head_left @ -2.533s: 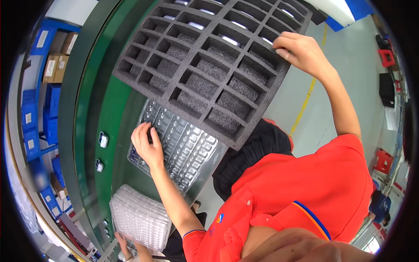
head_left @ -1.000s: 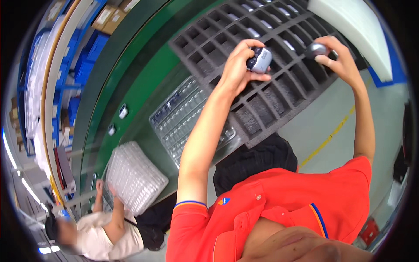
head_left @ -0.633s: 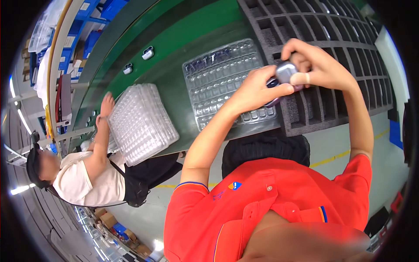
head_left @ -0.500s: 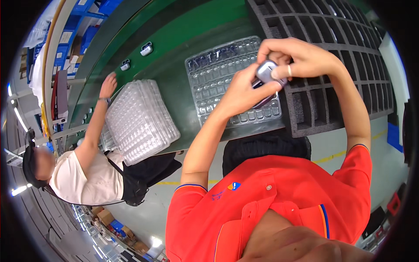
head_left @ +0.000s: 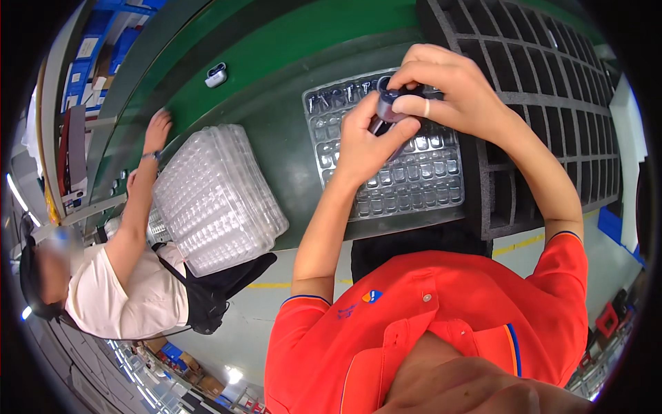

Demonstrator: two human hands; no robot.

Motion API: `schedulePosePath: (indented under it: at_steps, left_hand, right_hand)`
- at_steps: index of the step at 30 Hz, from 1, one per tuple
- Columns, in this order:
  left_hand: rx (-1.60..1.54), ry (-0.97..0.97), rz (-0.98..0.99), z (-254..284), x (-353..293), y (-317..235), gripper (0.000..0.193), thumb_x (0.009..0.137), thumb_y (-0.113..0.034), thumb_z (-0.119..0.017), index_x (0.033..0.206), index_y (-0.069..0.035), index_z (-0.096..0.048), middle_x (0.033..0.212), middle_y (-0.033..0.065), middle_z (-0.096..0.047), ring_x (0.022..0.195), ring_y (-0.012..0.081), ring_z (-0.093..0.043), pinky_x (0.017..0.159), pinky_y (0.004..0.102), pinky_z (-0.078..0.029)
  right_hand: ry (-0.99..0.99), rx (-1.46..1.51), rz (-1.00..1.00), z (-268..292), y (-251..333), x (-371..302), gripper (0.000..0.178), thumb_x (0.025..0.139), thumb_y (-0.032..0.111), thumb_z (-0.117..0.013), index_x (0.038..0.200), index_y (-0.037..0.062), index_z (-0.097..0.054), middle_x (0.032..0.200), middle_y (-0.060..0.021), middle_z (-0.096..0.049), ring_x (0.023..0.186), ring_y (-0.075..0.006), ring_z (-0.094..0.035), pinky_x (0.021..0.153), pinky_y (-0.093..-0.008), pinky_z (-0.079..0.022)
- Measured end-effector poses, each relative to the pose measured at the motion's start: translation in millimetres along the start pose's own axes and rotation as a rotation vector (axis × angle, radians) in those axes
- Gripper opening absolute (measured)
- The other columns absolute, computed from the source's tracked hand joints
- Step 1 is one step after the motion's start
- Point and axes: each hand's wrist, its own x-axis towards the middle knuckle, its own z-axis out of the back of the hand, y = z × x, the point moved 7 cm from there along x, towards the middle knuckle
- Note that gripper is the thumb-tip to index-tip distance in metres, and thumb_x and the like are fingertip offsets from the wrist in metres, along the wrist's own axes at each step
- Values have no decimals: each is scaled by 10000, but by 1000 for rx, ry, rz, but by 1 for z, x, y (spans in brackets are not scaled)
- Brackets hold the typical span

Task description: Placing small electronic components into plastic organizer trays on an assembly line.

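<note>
A small rounded grey-and-dark case (head_left: 388, 110), looking like an earbud charging case, is held in front of me with its lid seemingly raised. My left hand (head_left: 364, 143) grips its lower part between thumb and fingers. From the right, my right hand (head_left: 445, 86) closes its fingers and thumb round the upper part; those fingers partly hide it. Below both hands lies a clear blister tray (head_left: 407, 196) with rows of pockets. Small dark pieces (head_left: 336, 97) sit in its far row.
Right of the tray stands a dark foam rack (head_left: 507, 96) of deep slots. To the left is a stack of clear trays (head_left: 214, 200). Another open case (head_left: 216, 74) rests on the green belt (head_left: 276, 48). A co-worker's hand (head_left: 159, 130) reaches over the belt's left part.
My hands have moved the case slightly left and turned it, so its smooth silvery face no longer shows. On the belt, the case nearer the co-worker's hand is no longer visible.
</note>
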Motion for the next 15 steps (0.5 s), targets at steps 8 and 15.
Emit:
schedulePosePath:
  at_steps: [8, 15]
  left_hand:
    - [458, 42, -180, 20, 59, -36, 319, 803, -257, -800, 909, -25, -608, 739, 93, -630, 663, 195, -587, 637, 334, -479]
    - [83, -54, 311, 104, 178, 51, 330, 944, -371, -661, 977, -44, -677, 782, 22, -667, 536, 48, -532, 369, 221, -286]
  right_hand:
    - [61, 294, -329, 2, -59, 24, 166, 893, 150, -719, 958, 4, -672, 872, -13, -578, 791, -98, -556, 707, -247, -452]
    - [273, -374, -110, -9, -84, 8, 145, 812, 172, -713, 891, 51, -704, 888, -93, -647, 957, -304, -587, 871, -422, -474]
